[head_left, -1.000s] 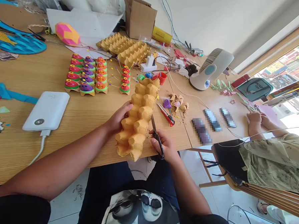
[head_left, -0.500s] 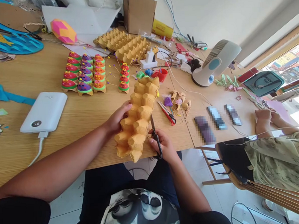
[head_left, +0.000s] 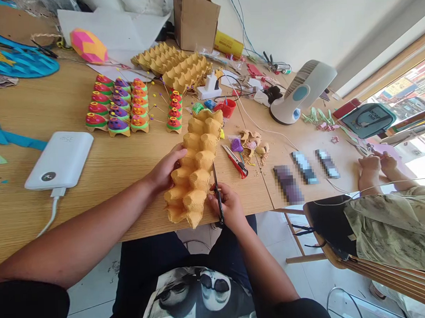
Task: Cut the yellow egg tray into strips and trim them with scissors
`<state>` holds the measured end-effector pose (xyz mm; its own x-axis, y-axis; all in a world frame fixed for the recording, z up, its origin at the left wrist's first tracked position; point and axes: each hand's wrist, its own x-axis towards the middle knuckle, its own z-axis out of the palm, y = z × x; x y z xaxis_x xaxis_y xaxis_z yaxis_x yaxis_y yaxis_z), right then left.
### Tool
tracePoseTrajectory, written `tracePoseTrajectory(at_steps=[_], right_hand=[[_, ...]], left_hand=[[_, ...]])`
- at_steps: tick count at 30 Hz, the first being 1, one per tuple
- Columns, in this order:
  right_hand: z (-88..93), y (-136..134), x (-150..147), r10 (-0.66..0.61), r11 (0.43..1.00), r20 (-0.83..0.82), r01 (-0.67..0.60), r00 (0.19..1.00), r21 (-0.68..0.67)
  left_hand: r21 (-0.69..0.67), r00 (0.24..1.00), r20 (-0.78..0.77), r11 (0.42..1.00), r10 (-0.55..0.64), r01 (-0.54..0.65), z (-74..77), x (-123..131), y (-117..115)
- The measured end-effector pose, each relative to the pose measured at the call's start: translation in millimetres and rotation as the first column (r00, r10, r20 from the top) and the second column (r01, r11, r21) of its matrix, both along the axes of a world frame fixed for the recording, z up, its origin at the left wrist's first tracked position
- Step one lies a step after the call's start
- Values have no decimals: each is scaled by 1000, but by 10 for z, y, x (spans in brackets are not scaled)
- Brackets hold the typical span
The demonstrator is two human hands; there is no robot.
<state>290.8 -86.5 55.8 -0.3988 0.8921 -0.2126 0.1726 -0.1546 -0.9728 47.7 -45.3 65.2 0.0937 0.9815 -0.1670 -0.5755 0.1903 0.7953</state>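
An upside-down yellow-brown egg carton strip (head_left: 195,164) lies at the near edge of the wooden table (head_left: 102,165). My left hand (head_left: 166,167) grips its left side, fingers curled over the bumps. My right hand (head_left: 226,206) is closed on a pair of black scissors (head_left: 217,193), whose blades point up along the carton's right side, touching it near the lower bumps.
Rows of painted carton cups (head_left: 119,107), a white power bank (head_left: 60,160) with its cable, a red utility knife (head_left: 236,160), carton scraps (head_left: 252,142), plain egg trays (head_left: 174,68), a cardboard box (head_left: 195,20) and a desk fan (head_left: 299,92) are on the table. Another person's hands (head_left: 375,165) work at the right.
The scissors' blades have closed to a narrower line against the carton and my right hand has shifted slightly left. My view drifted a little.
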Motion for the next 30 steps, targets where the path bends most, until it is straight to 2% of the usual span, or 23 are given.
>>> tracePoseTrajectory(at_steps=[8,13,17,25,30], right_hand=[[60,116,11,75,994,-13,-76,997,-74],[89,147,-43,-4,995,127,-8,992,98],[140,126,-51,-23,978,189,-18,982,209],[165,56,23,33,968,169,-74,985,240],[92,29,64,43,965,155,-82,987,250]], left_hand=[[16,995,-94,1000,22,-20,113,39,-42],[7,997,-71,999,43,-43,73,48,-19],[-13,1000,-7,1000,26,-26,49,25,-6],[85,1000,-18,996,15,-13,19,13,10],[113,998,-55,994,8,-2,13,14,11]])
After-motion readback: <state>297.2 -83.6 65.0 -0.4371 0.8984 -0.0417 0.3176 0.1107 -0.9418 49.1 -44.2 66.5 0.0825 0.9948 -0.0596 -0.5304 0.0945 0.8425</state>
